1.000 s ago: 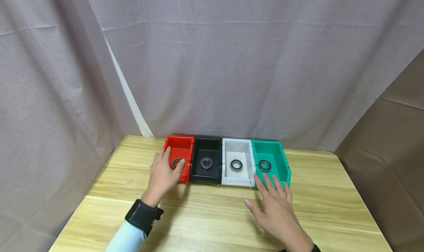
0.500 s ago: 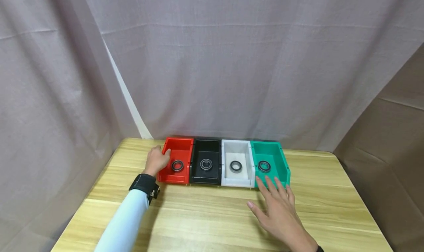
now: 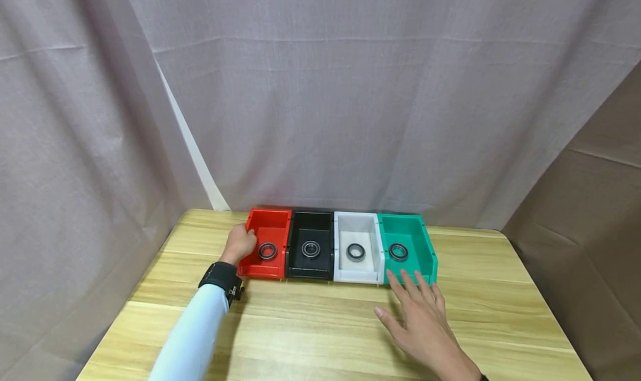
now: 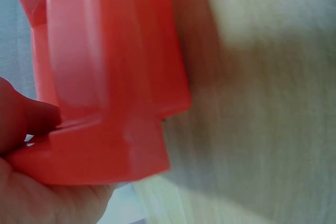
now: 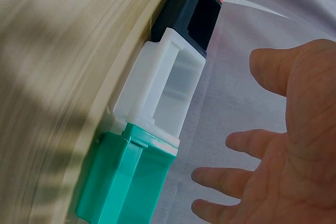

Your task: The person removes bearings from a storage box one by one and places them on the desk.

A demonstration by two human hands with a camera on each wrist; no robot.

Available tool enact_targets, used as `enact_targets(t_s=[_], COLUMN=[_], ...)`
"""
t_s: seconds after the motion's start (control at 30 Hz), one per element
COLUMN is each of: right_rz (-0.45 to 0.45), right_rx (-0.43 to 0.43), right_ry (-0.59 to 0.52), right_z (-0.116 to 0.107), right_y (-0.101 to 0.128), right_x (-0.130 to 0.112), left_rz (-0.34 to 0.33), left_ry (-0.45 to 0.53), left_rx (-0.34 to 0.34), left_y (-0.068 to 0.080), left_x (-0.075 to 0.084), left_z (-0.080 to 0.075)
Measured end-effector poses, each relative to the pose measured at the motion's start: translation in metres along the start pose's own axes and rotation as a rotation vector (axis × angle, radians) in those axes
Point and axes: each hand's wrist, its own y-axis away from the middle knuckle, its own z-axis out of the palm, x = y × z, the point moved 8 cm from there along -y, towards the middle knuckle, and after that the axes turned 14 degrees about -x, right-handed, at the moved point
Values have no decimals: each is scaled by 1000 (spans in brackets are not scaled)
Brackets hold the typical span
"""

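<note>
Four small bins stand in a row at the table's far edge: red (image 3: 272,225), black (image 3: 311,228), white (image 3: 356,228) and green (image 3: 413,233). Each holds one black-and-steel bearing ring, such as the ring (image 3: 267,251) in the red bin. My left hand (image 3: 244,241) grips the red bin's left wall, fingers curled over the rim. In the left wrist view the red bin (image 4: 110,77) fills the frame, with my thumb (image 4: 26,119) on its edge. My right hand (image 3: 409,303) lies flat with fingers spread, just in front of the green bin (image 5: 126,182).
The wooden table (image 3: 310,331) stretches toward me in front of the bins. Grey cloth (image 3: 320,103) hangs close behind the row and on the left. A brown panel (image 3: 591,214) stands to the right.
My left hand moved from the red bin's front to its left wall and curled round it. The right hand has hardly shifted.
</note>
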Motion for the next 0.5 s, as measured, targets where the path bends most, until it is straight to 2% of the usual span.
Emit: enact_targets(t_s=[0.2, 0.5], right_rz=[-24, -39], right_rx=[-2, -5], right_ry=[0, 12], right_z=[3, 3], right_y=[-1, -5], right_x=[-2, -6], left_rz=[-4, 17], left_ry=[20, 35], left_rx=[-16, -7], left_y=[-5, -4], left_x=[-2, -3], left_z=[2, 2])
